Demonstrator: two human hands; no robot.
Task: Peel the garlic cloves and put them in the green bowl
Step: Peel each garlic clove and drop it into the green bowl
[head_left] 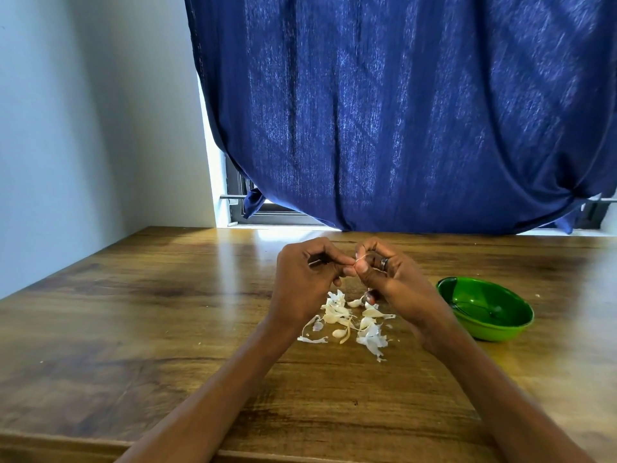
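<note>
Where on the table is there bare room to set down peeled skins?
Bare wood lies left of the left hand, out to the table edge by the wall, and along the near edge under the forearms. It is crowded between the wrists, where the garlic pile lies, and right of the right hand by the green bowl.

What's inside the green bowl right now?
The green bowl on the table shows only a bare, shiny green inside with dark reflections; no garlic cloves are visible. The near wall hides part of its floor.
</note>
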